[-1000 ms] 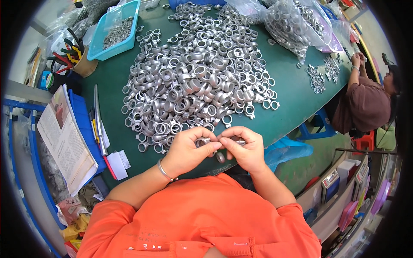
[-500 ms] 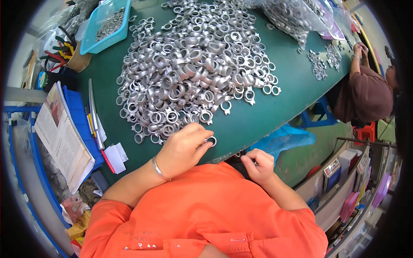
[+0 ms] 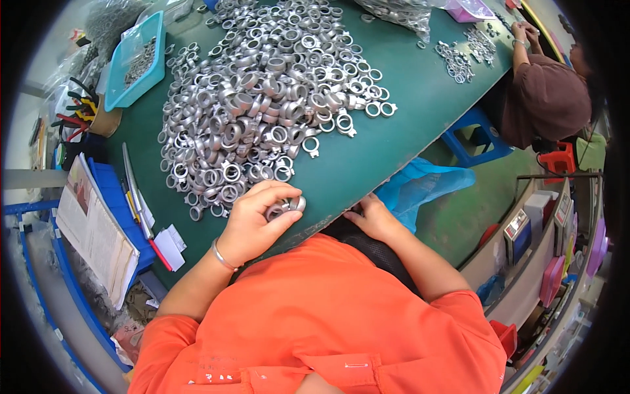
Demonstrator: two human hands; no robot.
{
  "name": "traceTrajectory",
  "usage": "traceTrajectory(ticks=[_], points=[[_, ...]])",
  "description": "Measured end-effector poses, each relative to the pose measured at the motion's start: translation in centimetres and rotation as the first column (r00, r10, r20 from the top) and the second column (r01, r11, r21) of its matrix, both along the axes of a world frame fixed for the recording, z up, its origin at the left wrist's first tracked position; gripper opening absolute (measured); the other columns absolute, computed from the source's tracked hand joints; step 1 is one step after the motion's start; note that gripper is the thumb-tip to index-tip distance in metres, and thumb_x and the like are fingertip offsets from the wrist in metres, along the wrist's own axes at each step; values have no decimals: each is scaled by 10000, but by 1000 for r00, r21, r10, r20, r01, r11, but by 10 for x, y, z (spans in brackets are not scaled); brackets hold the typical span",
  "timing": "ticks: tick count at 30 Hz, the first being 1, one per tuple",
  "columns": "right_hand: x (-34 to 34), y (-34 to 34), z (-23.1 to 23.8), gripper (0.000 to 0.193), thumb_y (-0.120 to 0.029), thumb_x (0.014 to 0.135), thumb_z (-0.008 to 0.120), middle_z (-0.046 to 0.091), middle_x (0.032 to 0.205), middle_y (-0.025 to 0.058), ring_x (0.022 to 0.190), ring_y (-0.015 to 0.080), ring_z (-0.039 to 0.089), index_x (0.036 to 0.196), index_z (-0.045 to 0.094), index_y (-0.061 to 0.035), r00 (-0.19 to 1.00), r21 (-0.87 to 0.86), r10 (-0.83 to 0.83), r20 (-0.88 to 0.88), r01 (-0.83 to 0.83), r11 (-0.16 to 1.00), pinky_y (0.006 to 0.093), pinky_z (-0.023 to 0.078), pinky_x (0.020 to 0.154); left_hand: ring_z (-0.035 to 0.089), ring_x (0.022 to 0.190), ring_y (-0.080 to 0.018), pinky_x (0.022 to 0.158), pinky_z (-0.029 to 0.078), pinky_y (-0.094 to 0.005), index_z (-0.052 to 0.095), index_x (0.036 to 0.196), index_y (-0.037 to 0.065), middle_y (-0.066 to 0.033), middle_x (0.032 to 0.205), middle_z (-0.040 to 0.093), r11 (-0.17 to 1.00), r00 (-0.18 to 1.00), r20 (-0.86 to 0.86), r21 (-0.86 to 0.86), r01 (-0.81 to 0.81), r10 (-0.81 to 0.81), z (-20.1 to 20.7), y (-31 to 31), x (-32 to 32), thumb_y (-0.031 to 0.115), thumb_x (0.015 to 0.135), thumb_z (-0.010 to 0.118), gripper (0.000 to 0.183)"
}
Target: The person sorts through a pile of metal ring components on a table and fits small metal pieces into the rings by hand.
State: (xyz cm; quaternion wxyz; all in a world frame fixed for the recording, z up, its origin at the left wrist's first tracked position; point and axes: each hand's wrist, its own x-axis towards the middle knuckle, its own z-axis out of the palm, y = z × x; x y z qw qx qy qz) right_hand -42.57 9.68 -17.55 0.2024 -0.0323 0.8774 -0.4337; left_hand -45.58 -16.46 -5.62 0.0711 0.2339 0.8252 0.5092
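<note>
A large heap of silver metal rings [image 3: 262,98], many with a small lug on the side, covers much of the green table [image 3: 367,148]. At the near edge of this heap, my left hand [image 3: 252,217] is closed with thumb and fingers around a metal ring [image 3: 297,204]; a second ring may be in the same grip. My right hand [image 3: 377,220] is at the table's front edge, its fingers curled in. The fingertips are partly hidden there, so whatever they hold cannot be seen.
A turquoise basket [image 3: 157,69] of small parts and a holder of pliers [image 3: 105,118] stand at the left, above papers [image 3: 98,223]. A co-worker in a brown shirt [image 3: 548,98] works at the far right. A blue plastic bag [image 3: 423,190] hangs beside the table, near a blue stool [image 3: 476,138].
My right hand has moved left and forward to the table's edge. My left hand has shifted slightly left, its ring now showing more fully. The whole view has shifted a little.
</note>
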Motion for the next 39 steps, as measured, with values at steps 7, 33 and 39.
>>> traceTrajectory(ticks=[7,33,39], points=[[-21,36,40,76,-17,777,562,583,897,206,572,189,610,833,535,26,759,-812,334,559,422,403,206,380,354,602,829,-131,489,458,-169,560,1137,-3,-91,1075,569,863,802,594,371,-343,63,3,-8,23,-64,727,676,430],[-48,-81,109,172,-54,853,610,659,825,112,543,52,500,1004,623,27,855,-838,268,444,290,463,161,351,420,518,697,-46,616,426,-194,607,924,19,-8,843,576,845,796,604,403,-351,43,9,-25,11,155,877,607,144],[-46,-85,107,182,-60,853,615,632,755,64,532,43,480,1022,635,6,887,-818,205,415,265,510,167,345,430,536,821,-93,737,437,-241,625,894,15,-22,889,591,837,772,633,390,-383,59,7,-27,8,107,831,655,116]])
